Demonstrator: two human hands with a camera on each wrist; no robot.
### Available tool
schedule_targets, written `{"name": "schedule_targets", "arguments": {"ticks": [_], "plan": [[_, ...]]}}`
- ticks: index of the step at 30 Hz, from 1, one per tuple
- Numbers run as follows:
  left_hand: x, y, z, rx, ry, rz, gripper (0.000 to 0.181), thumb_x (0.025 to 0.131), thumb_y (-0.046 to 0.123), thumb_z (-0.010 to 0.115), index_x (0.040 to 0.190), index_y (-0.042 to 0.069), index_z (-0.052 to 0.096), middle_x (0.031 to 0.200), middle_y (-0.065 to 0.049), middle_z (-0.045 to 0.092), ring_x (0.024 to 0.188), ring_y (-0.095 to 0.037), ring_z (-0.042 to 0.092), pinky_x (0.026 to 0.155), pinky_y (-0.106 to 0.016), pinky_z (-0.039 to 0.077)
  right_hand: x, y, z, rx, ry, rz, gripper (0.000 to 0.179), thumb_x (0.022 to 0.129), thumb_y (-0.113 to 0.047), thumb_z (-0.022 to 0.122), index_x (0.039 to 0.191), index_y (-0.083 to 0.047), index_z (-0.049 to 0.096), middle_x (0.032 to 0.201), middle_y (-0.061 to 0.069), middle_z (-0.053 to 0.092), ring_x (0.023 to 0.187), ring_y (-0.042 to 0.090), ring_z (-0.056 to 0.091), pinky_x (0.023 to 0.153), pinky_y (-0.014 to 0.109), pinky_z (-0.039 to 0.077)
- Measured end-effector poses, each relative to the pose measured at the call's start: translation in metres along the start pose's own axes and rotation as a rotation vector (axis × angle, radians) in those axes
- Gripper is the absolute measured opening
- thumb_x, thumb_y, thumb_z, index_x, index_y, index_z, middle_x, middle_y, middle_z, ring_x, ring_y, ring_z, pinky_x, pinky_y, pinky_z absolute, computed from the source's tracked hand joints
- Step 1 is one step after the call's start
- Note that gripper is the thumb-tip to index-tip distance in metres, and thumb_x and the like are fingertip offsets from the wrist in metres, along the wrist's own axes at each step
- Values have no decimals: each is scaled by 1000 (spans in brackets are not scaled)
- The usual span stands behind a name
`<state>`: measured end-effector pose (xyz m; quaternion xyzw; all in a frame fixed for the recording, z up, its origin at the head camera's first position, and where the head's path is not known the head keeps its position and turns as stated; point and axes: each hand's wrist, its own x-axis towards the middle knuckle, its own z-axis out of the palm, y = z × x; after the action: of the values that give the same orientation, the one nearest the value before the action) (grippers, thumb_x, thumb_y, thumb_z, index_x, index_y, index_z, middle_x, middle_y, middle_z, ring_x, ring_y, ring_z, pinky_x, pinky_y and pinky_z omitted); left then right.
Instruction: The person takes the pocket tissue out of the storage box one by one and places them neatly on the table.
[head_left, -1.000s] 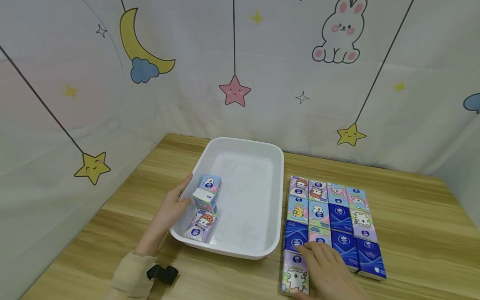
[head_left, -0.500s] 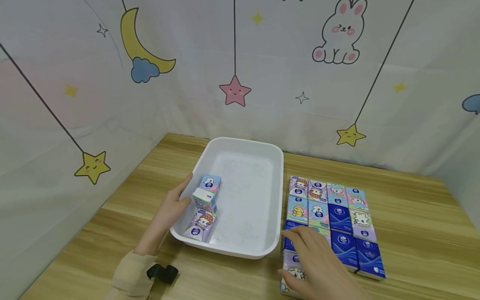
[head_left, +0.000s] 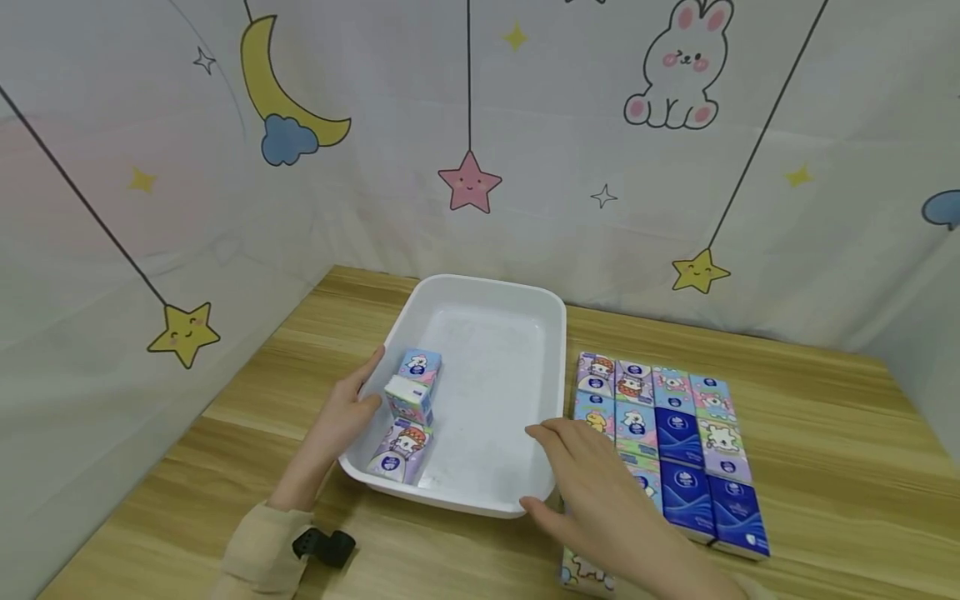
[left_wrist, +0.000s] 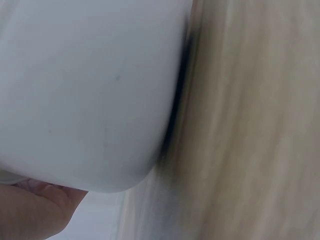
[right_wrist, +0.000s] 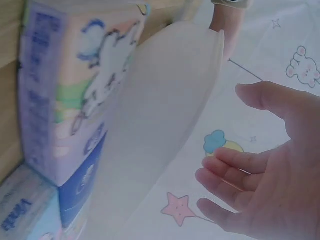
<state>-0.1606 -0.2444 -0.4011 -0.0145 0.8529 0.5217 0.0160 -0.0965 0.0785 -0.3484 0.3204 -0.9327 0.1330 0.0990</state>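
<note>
A white plastic tub [head_left: 495, 375] stands on the table, with three small tissue packs [head_left: 402, 450] along its left side; the middle one stands on end. My left hand [head_left: 341, 425] holds the tub's left rim, thumb over the edge. In the left wrist view the tub's outer wall [left_wrist: 90, 100] fills most of the left. My right hand [head_left: 592, 487] hovers over the front right corner of the tub, fingers spread and holding nothing. It partly covers the nearest packs of a block of tissue packs [head_left: 682, 437]. A purple pack [right_wrist: 95, 85] shows close up in the right wrist view.
The block of packs, some printed with cartoons and some dark blue, lies in rows right of the tub. A black strap [head_left: 324, 547] is on the left wrist. Behind the wooden table [head_left: 840, 433] hangs a printed cloth [head_left: 555, 108].
My right hand has lifted off the front purple pack and moved up and left to the tub's corner, carrying nothing. My left hand and the tub stay put.
</note>
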Motion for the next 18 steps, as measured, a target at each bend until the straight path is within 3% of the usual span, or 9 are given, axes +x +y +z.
{"name": "schedule_targets", "arguments": {"ticks": [9,18], "plan": [[-1,1,1,5,-5,6,69,89,-2,42,153,13,20,160,-14,17,146,-40,19,117,-58,20,23,-13,1,33,-5,-45,63,80,-42,73,129,-8,54,123,3,57,115,19,52,106,42,43],[-1,2,0,13,-9,-5,70,89,-1,43,154,14,19,161,-14,16,146,-41,17,117,-59,20,45,-33,6,20,-84,-85,63,84,-45,68,131,-6,52,123,4,58,113,20,54,99,40,48]]}}
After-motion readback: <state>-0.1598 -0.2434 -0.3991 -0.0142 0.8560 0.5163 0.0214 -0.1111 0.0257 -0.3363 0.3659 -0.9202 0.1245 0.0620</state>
